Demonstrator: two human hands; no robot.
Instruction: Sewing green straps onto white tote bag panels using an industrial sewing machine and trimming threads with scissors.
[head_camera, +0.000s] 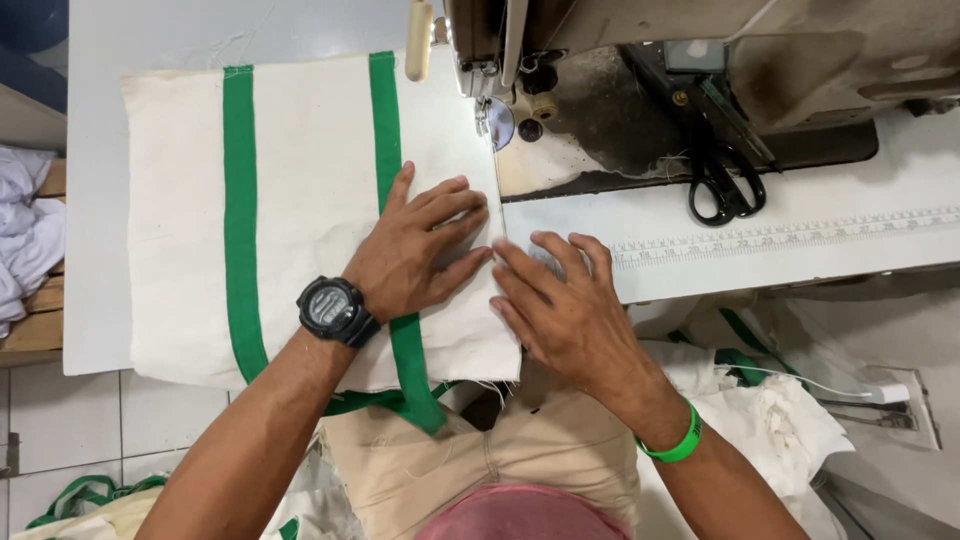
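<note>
White counter (150, 30) carrying industrial sewing machine (640, 60). Left hand (415, 250) and right hand (560, 305) lying flat, fingers spread, pressing cream green-striped canvas panel (300, 220); edge probably feeding toward needle. Keeping pressure even, fingertips clear.

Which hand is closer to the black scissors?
The right hand. It rests at the cloth's right edge, below and left of the scissors lying on the sewing machine bed. The left hand lies flat on the cloth, farther left.
</note>
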